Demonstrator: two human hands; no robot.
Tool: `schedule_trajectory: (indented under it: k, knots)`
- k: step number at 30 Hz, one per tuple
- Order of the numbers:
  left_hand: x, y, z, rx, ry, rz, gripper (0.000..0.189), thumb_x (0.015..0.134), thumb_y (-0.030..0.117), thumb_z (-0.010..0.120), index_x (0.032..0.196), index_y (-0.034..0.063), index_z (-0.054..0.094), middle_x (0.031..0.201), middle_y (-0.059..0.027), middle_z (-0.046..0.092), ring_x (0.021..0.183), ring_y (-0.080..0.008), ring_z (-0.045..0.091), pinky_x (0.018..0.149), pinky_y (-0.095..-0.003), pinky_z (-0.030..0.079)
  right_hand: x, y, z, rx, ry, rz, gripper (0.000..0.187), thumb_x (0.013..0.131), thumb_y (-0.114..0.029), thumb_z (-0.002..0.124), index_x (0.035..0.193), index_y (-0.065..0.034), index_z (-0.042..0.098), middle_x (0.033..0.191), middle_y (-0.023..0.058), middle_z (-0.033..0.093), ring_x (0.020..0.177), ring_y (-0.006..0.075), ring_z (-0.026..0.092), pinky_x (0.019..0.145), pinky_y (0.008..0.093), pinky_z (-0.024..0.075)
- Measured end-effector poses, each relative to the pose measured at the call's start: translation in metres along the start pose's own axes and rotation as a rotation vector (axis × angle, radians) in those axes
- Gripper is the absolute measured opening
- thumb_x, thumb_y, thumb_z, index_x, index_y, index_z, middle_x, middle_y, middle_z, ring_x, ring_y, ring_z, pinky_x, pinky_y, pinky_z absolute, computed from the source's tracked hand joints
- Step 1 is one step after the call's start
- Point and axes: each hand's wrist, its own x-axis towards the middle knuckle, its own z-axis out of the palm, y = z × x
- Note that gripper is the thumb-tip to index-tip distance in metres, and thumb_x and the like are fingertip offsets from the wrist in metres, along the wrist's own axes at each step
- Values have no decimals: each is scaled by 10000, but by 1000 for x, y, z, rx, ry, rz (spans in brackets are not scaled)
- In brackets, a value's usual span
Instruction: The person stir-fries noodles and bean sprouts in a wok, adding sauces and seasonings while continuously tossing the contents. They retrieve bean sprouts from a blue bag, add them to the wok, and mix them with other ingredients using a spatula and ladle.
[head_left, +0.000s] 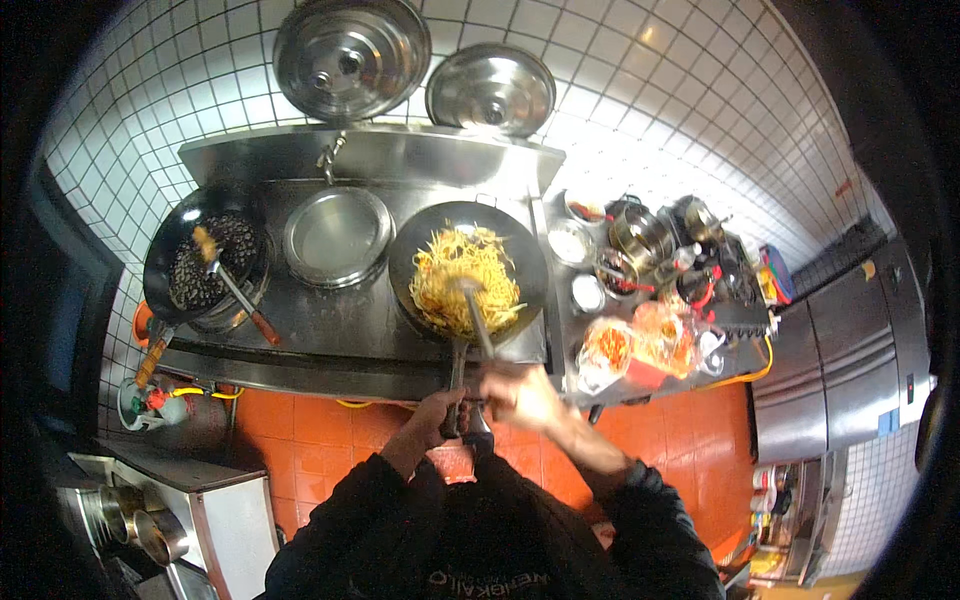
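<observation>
A dark wok (529, 262) with a pile of yellow noodles (491, 262) stands on the steel cooking range (341, 319). My left hand (441, 416) is closed around the wok handle (457, 375) at the front. Blurred by motion, my right hand (523, 395) grips a metal cooking ladle (478, 319), whose head lies on the noodles. Shredded bits are mixed in among the noodles.
At the left, a second wok (161, 259) holds dark bubbling liquid, with a wooden-handled utensil (244, 300) across it. A round metal lid or pan (339, 232) lies between the woks. Bowls, pots and plastic bags of food (606, 351) crowd the right counter. A gas cylinder (191, 412) stands below left.
</observation>
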Motion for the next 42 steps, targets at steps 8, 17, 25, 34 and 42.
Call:
schedule_trajectory:
  k: [8,17,25,34,42]
  knots:
    - [8,0,-8,-34,-43,20,237,1046,287,564,1142,71,552,821,-37,583,612,-149,580,527,-313,513,5,-24,-15,148,-57,166,260,627,46,717,843,-56,614,1078,121,731,1104,326,689,895,410,598]
    - [0,4,-3,14,50,30,277,1050,279,557,1218,60,536,817,-46,598,611,-168,596,519,-324,508,6,45,-16,33,8,-119,300,609,100,645,861,-50,581,1038,101,725,1186,370,644,965,422,577]
    - [-9,9,2,14,63,30,281,1054,264,549,1220,36,547,824,-42,606,614,-146,594,507,-302,508,1,61,-16,62,57,-117,315,623,34,729,901,-65,619,1051,116,702,1165,350,644,1018,425,555]
    - [-2,7,-13,72,44,45,285,1060,293,536,1210,53,567,821,-29,600,631,-123,605,526,-306,514,-6,62,-46,185,70,-24,268,633,97,678,852,-44,611,1061,118,723,1064,305,696,856,387,611]
    - [-16,17,16,216,102,96,285,1054,329,534,1123,57,582,776,-14,575,609,-104,570,554,-309,514,-33,20,-116,401,-8,40,227,612,143,559,771,-15,530,985,147,716,1090,331,682,909,405,566]
